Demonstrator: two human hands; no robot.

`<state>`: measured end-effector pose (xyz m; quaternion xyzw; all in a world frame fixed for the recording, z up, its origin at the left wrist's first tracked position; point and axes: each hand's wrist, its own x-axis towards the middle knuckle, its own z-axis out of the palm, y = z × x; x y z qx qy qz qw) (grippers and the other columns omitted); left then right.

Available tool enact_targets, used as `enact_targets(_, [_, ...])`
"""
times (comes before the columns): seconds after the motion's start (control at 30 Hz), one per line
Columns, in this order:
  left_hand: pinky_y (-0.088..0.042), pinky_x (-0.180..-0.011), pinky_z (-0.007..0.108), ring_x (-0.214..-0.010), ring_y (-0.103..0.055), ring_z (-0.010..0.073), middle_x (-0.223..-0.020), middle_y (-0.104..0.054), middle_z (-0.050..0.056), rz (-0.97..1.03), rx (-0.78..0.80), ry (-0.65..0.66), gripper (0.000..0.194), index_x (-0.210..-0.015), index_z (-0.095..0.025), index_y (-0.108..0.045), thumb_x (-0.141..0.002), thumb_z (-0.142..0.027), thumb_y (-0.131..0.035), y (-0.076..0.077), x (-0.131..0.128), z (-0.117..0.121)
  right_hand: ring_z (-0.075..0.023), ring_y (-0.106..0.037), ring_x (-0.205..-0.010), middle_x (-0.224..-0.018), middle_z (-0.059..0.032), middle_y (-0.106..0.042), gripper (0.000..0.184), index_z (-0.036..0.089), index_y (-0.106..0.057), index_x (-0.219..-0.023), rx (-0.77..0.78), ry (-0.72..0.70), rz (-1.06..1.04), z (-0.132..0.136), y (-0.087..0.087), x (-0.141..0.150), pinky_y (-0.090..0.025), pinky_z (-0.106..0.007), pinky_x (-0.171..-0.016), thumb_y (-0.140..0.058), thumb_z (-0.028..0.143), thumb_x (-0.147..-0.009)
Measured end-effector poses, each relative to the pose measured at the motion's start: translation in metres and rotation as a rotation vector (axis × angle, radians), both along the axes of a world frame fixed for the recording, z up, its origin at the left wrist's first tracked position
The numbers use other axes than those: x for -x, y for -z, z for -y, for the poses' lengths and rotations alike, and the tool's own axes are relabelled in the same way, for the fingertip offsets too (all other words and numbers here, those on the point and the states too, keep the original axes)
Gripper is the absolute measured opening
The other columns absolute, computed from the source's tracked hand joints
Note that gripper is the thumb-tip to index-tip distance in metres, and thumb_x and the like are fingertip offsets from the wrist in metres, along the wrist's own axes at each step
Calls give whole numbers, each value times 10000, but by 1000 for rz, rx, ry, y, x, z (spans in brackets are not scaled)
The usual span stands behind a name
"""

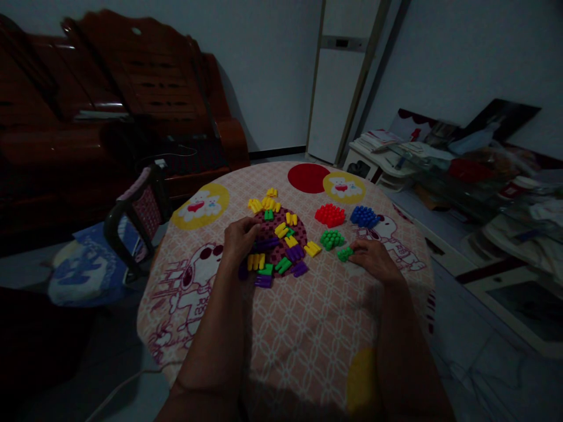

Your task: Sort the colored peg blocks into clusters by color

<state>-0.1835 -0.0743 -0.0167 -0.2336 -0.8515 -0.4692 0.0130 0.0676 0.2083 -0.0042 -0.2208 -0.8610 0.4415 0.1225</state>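
Observation:
My right hand has its fingertips closed on a small green toy building block at the right of the table. Just beyond it sits a joined cluster of green blocks. A red cluster and a blue cluster stand farther back. My left hand is curled at the left edge of the loose blocks, its fingers bent together; whatever they hold is hidden. Near it lie a yellow block, a purple block and several more yellow, green and purple ones.
The blocks lie on a round table with a patterned tablecloth. A chair stands at the left, before a wooden sofa. At the right is a cluttered low cabinet; a tall white unit stands behind.

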Motion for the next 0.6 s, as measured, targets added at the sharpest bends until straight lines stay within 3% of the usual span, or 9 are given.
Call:
enact_targets(0.13, [-476,-641,273,-727,-649,201,-769,-718,49,-10,0,4,343,-900,-163,-746,-779,-436,-578,0,1,-1,-179,-626,-641,-644,-5,-680,117,198,-719,-717,-115,29,5,-5,5,0,-437,-273,-595,-721,284,-638])
enact_targets(0.33, [-471,-634,268,-715,-641,195,-763,-717,46,-6,-15,18,345,-900,-161,-746,-781,-435,-572,4,2,0,-204,-675,-694,-713,-20,-725,145,198,-719,-768,-67,134,-77,-1,19,12,-468,-288,-620,-712,288,-654])
enact_targets(0.6, [-460,-619,260,-693,-629,184,-767,-724,46,7,-25,32,335,-892,-161,-744,-782,-428,-574,1,-1,-1,-214,-681,-706,-698,-13,-713,88,210,-689,-716,-138,163,-100,6,19,20,-491,-324,-681,-721,238,-638])
